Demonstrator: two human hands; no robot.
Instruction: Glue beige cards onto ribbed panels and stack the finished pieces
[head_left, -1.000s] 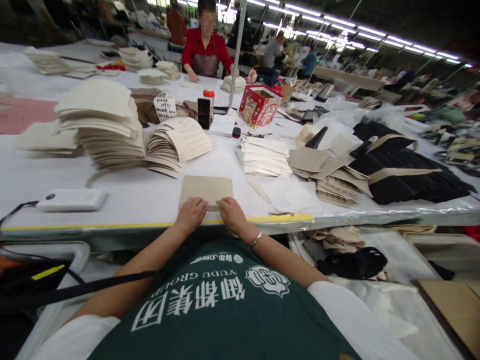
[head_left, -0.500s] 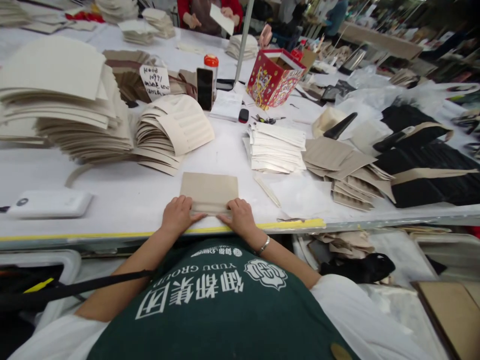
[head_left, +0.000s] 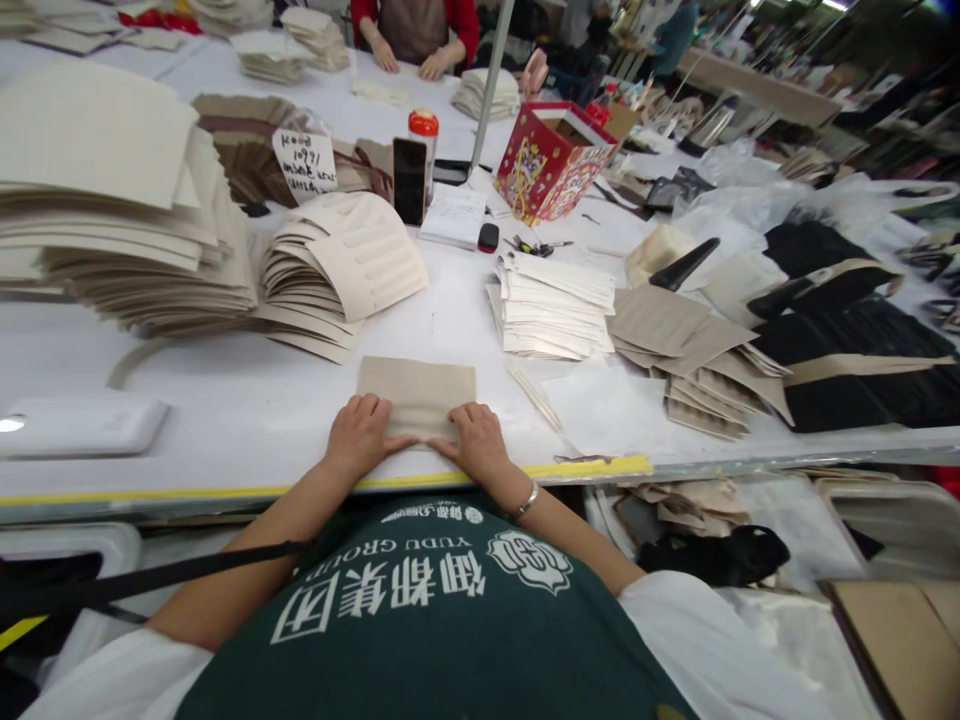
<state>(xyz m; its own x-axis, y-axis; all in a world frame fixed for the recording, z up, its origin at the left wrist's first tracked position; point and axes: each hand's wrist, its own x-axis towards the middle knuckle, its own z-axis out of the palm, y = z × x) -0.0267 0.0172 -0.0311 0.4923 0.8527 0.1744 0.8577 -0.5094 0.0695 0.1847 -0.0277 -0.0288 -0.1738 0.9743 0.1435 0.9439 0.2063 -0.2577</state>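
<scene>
A beige rectangular panel [head_left: 417, 385], fabric or thin leather-like sheet, lies on the white table near its front edge. My left hand [head_left: 361, 430] grips its near left corner, fingers curled on top and thumb along the near edge. On the near right corner my right hand [head_left: 480, 438] does the same, its thumb pointing in toward the other thumb. Between the thumbs the near edge looks folded or rolled. A bracelet [head_left: 528, 498] circles my right wrist. Beyond the panel stand a curved stack of beige pieces [head_left: 375, 255] and a pile of white strips [head_left: 555, 305].
A tall stack of beige sheets [head_left: 97, 140] and a white device [head_left: 82, 425] are at left. Further back are a phone [head_left: 409, 180], a red box [head_left: 551, 165] and a metal pole [head_left: 492, 80]. Black pieces [head_left: 862, 350] lie at right. A co-worker's hands [head_left: 409, 62] rest across the table.
Both my hands stay on the panel's near edge, thumbs slightly closer together. The view has shifted a little. The co-worker's hands, which held a light sheet up, are now down on the table.
</scene>
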